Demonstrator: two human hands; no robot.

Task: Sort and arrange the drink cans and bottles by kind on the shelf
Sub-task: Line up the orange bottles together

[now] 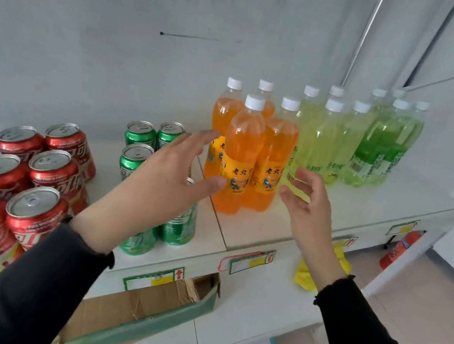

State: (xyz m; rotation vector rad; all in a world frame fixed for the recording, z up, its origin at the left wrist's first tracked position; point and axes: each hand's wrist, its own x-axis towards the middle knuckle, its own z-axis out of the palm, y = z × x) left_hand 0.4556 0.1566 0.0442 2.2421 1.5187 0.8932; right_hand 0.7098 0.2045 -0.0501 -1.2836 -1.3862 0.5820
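White wall (124, 21), pale tiled floor (409, 290)

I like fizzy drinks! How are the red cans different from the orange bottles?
The red metal cans are short, solid-coloured and sealed with silver pull-tab tops; the clear plastic orange drink bottles are tall, see-through and closed with white screw caps. The cans stand left, the bottles further right. Both stand upright in groups on the white shelf.
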